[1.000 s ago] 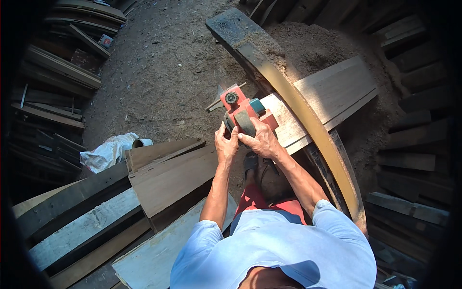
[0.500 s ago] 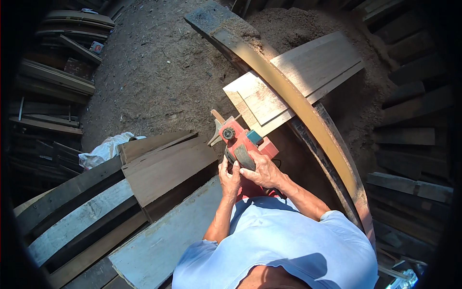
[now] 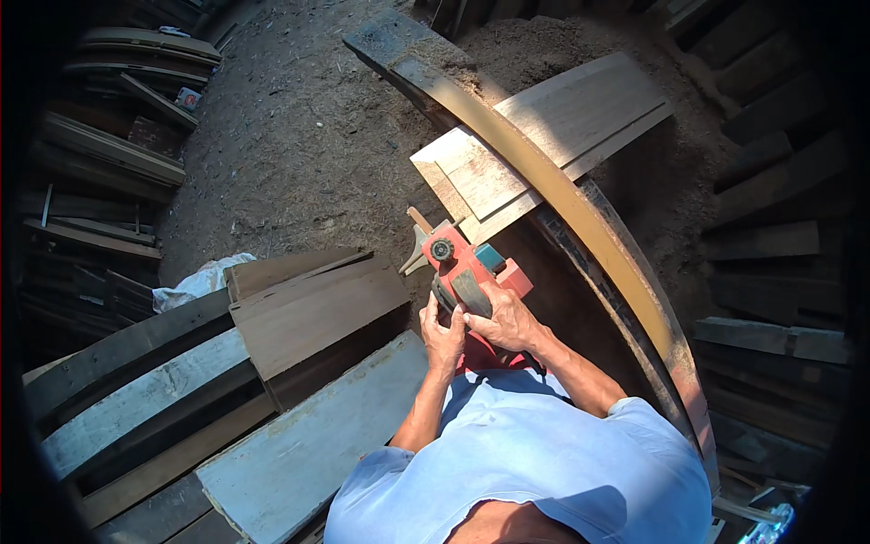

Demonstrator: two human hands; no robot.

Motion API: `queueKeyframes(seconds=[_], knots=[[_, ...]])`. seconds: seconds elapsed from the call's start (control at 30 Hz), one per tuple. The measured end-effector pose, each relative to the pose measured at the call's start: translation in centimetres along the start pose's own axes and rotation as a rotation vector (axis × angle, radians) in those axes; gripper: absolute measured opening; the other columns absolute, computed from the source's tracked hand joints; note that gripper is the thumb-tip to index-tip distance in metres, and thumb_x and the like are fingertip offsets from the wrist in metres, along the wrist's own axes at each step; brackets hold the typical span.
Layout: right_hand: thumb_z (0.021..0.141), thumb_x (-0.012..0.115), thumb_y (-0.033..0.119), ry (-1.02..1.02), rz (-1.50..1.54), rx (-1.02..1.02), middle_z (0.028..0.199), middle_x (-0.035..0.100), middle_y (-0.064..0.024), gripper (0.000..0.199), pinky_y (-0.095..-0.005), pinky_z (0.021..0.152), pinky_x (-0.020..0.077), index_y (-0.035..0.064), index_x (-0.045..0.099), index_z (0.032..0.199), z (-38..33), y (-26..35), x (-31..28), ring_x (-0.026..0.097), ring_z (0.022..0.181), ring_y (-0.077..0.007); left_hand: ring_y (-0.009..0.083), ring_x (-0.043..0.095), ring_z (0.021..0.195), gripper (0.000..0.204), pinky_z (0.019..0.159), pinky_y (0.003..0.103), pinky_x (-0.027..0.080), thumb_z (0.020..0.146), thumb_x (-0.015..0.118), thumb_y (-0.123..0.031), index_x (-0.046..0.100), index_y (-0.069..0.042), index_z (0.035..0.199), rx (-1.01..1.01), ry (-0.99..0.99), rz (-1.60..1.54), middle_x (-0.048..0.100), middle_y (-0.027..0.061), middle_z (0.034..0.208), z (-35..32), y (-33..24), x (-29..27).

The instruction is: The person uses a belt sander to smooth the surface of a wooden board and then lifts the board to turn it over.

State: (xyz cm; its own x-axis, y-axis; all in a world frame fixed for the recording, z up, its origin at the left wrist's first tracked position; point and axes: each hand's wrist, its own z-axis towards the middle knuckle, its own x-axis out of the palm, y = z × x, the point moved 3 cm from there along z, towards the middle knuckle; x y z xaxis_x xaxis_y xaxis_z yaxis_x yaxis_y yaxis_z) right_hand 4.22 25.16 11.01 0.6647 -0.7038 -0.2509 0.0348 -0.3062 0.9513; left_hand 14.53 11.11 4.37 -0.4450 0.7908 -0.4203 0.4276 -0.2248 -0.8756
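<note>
A red electric hand planer (image 3: pixel 458 263) with a black knob and a teal patch is held in front of my chest. My right hand (image 3: pixel 504 317) grips its dark handle from the right. My left hand (image 3: pixel 441 335) is closed against the handle's near end, touching the right hand. The planer sits near the lower left edge of a pale flat board (image 3: pixel 544 145). A long curved wooden piece (image 3: pixel 580 208) arcs across that board from the upper middle down to the right.
Sawdust-covered ground (image 3: pixel 299 154) spreads at the upper left. Stacked brown and pale grey planks (image 3: pixel 299 317) lie to my left, with a white bag (image 3: pixel 195 283) beside them. Dark lumber stacks line the left (image 3: pixel 100 163) and right (image 3: pixel 770 245) sides.
The planer and both hands have drawn back toward my body, off the pale board and down toward its near edge. Both hands kept their hold on the tool.
</note>
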Motion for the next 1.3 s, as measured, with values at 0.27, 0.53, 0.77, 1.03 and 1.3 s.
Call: queueKeyframes(seconds=[0.27,0.53,0.77,1.03,1.3], knots=[[0.087,0.072,0.027,-0.1,-0.005,0.067,0.095,0.067,-0.0255,0.04,-0.0466,0.079,0.054,-0.0043,0.062,0.109,1.1,-1.1,-2.2,0.07,0.09,-0.0408,0.0288,0.06,0.108,0.074,0.095,0.04,0.049,0.088,0.079,-0.03,0.048,0.004,0.146,0.05,0.01,0.057,0.057,0.0181,0.114,2.5,-0.8,3.0],[0.085,0.074,0.022,-0.121,-0.044,0.09,0.088,0.068,-0.0224,0.034,-0.0432,0.075,0.0543,-0.0027,0.061,0.104,1.5,-2.3,-1.4,0.071,0.083,-0.0354,0.0251,0.059,0.096,0.071,0.085,0.037,0.049,0.088,0.079,-0.036,0.053,-0.003,0.145,0.041,0.054,0.006,0.057,0.0137,0.103,3.4,0.5,3.2],[0.085,0.074,0.021,-0.12,-0.046,0.092,0.088,0.068,-0.0236,0.033,-0.0444,0.074,0.0541,-0.0029,0.06,0.103,5.5,-1.4,-1.4,0.071,0.083,-0.037,0.0235,0.06,0.102,0.058,0.091,0.037,0.048,0.091,0.077,-0.031,0.059,-0.009,0.142,-0.001,0.044,0.025,0.062,0.013,0.105,7.2,-0.6,2.2],[0.085,0.074,0.023,-0.119,-0.031,0.059,0.09,0.068,-0.0256,0.037,-0.0451,0.075,0.054,-0.004,0.059,0.105,10.4,-0.4,-1.2,0.071,0.085,-0.0384,0.0285,0.061,0.103,0.06,0.091,0.039,0.049,0.09,0.078,-0.031,0.059,-0.003,0.139,0.051,0.009,-0.035,0.06,0.0161,0.107,12.0,-1.2,1.1],[0.086,0.072,0.022,-0.068,-0.061,0.103,0.104,0.068,-0.0216,0.044,-0.0413,0.085,0.0533,-0.0019,0.061,0.122,15.7,0.2,-1.1,0.068,0.094,-0.0322,0.0276,0.06,0.097,0.058,0.087,0.04,0.049,0.089,0.078,-0.034,0.061,-0.007,0.137,0.08,-0.025,-0.025,0.061,0.0138,0.1,17.4,-1.2,-0.1]])
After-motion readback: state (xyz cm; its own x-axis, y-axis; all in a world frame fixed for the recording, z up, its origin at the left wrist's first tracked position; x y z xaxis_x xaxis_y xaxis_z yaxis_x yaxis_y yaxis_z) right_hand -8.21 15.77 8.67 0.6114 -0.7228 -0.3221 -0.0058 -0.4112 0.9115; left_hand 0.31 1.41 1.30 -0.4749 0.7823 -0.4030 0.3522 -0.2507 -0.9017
